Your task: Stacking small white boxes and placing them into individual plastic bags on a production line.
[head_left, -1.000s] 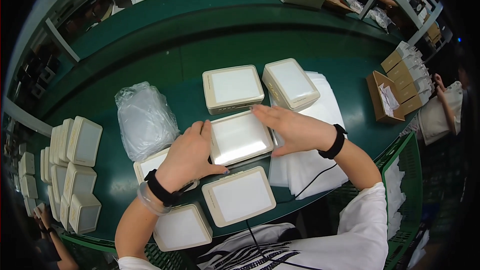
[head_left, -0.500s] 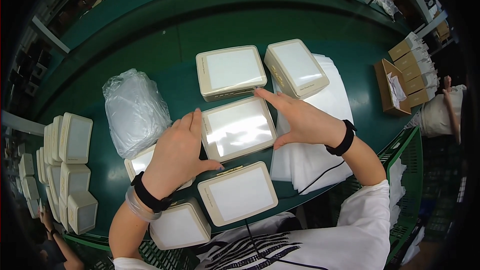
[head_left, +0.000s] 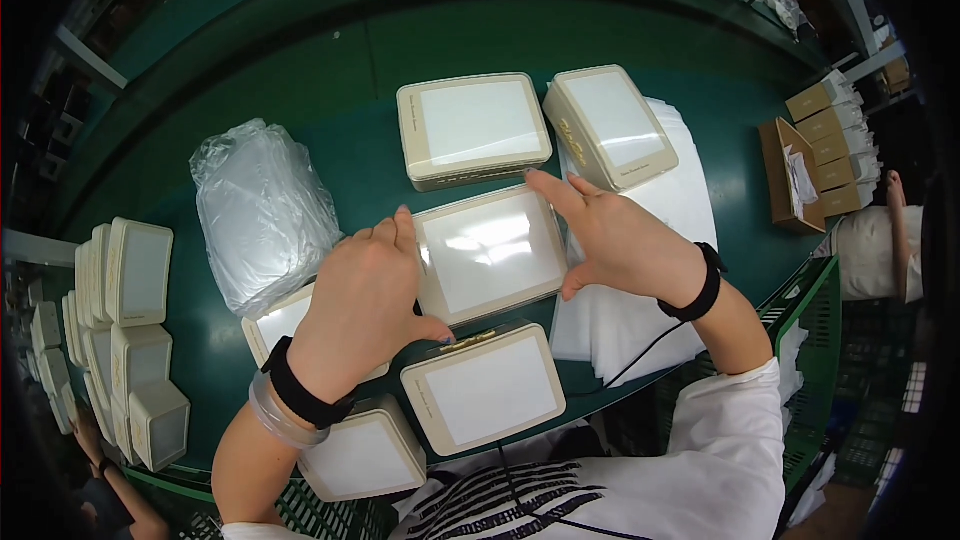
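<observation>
A cream-edged box (head_left: 490,258) with a shiny white top lies flat in the middle of the table. My left hand (head_left: 375,285) holds its left side, fingers at the far-left corner and thumb by the near edge. Against the right side is my right hand (head_left: 615,245), its index finger at the far corner and thumb lower down. Just beyond lies a similar box (head_left: 475,130), with a thicker one (head_left: 615,128) tilted beside it. Closer to me are a box with a gold clasp (head_left: 485,390), another box (head_left: 365,455), and one partly hidden under my left arm (head_left: 280,320).
A clear plastic bag bundle (head_left: 265,215) lies left of my hands. Several more boxes (head_left: 140,280) stand stacked at the far left. White sheets (head_left: 690,200) are under my right forearm. A brown carton (head_left: 778,175) and green crate (head_left: 820,340) stand right. Other people are at both sides.
The view has shifted slightly, and the central box appears a little further right with both hands still on it. Its glare has changed. The surrounding boxes keep their arrangement.
</observation>
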Available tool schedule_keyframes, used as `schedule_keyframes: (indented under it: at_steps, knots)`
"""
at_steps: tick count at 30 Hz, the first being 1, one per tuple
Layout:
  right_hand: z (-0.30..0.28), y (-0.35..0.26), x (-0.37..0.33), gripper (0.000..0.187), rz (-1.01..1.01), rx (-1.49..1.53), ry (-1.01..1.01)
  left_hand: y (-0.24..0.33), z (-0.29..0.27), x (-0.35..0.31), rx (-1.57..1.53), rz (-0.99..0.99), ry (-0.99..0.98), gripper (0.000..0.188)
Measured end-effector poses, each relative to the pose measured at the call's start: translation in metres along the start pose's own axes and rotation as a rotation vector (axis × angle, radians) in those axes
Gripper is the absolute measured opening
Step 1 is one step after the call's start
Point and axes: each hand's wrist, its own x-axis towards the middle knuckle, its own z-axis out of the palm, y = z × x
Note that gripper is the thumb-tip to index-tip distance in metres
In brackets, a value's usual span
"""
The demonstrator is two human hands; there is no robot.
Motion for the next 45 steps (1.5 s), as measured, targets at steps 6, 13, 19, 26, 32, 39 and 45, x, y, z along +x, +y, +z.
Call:
schedule_keyframes:
  at_steps: [6, 13, 19, 26, 32, 39, 45]
  knots:
    - [-0.002, 0.005, 0.006, 0.109, -0.067, 0.009, 0.062, -0.010, 0.011, 0.000, 0.082, 0.100, 0.205, 0.110]
    - [0.006, -0.004, -0.001, 0.107, -0.031, -0.062, 0.055, -0.005, 0.002, -0.001, 0.033, 0.039, 0.047, 0.109]
    - [0.002, -0.012, 0.011, 0.106, -0.129, -0.095, -0.022, -0.013, 0.010, -0.013, 0.030, 0.056, 0.204, 0.094]
    - [0.034, -0.032, 0.010, 0.104, -0.422, -0.360, 0.210, -0.007, -0.012, -0.134, -0.644, -0.024, 0.471, 0.031]
    - [0.032, -0.038, 0.027, 0.105, -0.417, -0.380, 0.232, -0.024, 0.027, -0.228, -0.776, -0.225, 0.536, 0.017]
    - [-0.056, -0.048, 0.045, 0.104, -0.403, -0.324, 0.294, -0.024, 0.063, -0.264, -1.059, -0.351, 0.713, 0.014]
    - [-0.068, -0.017, 0.090, 0.105, -0.320, -0.323, 0.253, -0.035, 0.074, -0.254, -1.085, -0.310, 0.726, 0.014]
